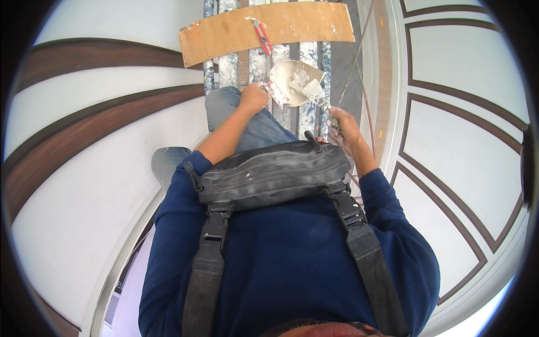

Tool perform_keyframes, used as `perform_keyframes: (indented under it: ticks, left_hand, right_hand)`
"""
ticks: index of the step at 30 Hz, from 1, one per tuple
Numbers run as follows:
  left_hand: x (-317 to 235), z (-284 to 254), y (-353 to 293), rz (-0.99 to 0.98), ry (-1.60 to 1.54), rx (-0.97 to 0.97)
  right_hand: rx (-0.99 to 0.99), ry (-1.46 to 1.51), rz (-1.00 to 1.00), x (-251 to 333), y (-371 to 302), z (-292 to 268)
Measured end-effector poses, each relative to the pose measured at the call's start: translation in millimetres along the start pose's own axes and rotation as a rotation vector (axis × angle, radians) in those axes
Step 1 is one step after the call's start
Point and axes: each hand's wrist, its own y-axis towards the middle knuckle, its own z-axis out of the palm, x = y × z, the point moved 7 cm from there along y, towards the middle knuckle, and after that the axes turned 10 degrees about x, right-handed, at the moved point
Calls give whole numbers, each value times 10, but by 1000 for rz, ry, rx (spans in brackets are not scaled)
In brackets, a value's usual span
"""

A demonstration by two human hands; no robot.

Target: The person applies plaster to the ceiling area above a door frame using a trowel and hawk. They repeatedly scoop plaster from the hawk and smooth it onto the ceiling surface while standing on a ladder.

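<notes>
A pale bowl (286, 68) with white putty (300, 74) in it rests on the paint-spattered slats just beyond my knees. My left hand (254, 98) is closed at the bowl's left side, on what looks like a putty-smeared scraper (275, 94); its handle is hidden in the fist. From the right, my right hand (347, 128) grips the handle of a putty knife (322, 101). The knife's blade, coated in white, reaches over the bowl's right rim and touches the putty or lies just above it.
A curved plywood strip (303, 22) lies across the slatted platform (308, 53), with a red utility knife (262, 37) on it. Cords (359, 62) run along the platform's right side. White walls with dark brown trim (412, 56) stand on both sides. A black bag (269, 171) hangs at my front.
</notes>
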Motion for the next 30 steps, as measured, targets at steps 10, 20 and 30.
perform_keyframes:
  ticks: [10, 20, 30]
  left_hand:
    - [-26, -1036, -1051, 225, 25, -434]
    - [413, -1131, -2786, 75, -358, -986]
    - [1199, -728, -4238, 402, -851, -1315]
  right_hand:
    - [111, 28, -241, 637, 502, 812]
    - [414, -784, -1791, 3369, -2031, 3923]
    - [226, -778, -2222, 3346, -4295, 5813]
